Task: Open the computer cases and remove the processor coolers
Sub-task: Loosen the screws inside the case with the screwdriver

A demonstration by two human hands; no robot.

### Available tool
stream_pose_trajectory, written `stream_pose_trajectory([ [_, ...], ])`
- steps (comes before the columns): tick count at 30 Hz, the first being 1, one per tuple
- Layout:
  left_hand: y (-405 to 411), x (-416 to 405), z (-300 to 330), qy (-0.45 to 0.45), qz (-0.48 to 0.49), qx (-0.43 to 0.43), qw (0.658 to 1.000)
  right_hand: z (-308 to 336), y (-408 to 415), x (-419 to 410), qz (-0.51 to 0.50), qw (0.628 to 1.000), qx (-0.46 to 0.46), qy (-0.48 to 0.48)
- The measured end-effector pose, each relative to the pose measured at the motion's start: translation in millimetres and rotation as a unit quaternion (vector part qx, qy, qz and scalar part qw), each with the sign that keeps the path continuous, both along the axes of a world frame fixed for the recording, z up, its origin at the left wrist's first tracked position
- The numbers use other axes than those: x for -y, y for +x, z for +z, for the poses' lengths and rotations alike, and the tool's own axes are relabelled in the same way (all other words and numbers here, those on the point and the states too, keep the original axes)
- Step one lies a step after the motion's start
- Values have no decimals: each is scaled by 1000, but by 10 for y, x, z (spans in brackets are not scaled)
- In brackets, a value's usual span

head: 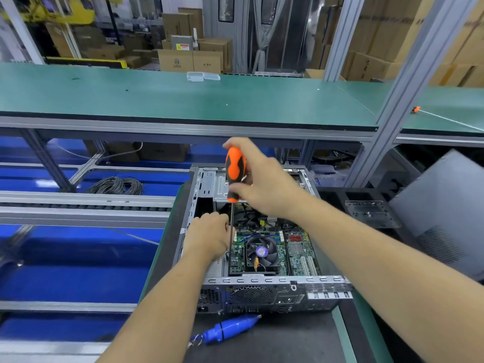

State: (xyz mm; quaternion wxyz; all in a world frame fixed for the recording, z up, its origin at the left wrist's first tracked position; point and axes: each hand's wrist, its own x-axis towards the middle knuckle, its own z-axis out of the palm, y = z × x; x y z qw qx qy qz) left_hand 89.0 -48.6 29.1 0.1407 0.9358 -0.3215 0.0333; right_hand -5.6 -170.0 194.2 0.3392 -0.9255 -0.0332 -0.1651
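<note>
Over the open computer case (262,286), both hands (209,235) steady an upright screwdriver (235,174).

Factory floor, green workbench (183,95), stacked cartons (191,60)

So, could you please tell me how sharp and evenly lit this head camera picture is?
Head view: the hands, right and left, the screwdriver and the cooler fan are sharp and evenly lit; the wide lens bends the green bench edge; the far boxes look soft, the left margin smeared.
</note>
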Motion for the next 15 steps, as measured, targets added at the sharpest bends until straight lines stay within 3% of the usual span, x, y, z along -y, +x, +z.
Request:
stream_pose_trajectory([
  [9,60,8,-46,-42,-9,-8,999,344,64,462,-58,996,59,43],
  [15,30,76,-6,6,-134,44,990,428,77,813,-114,987,93,65],
])
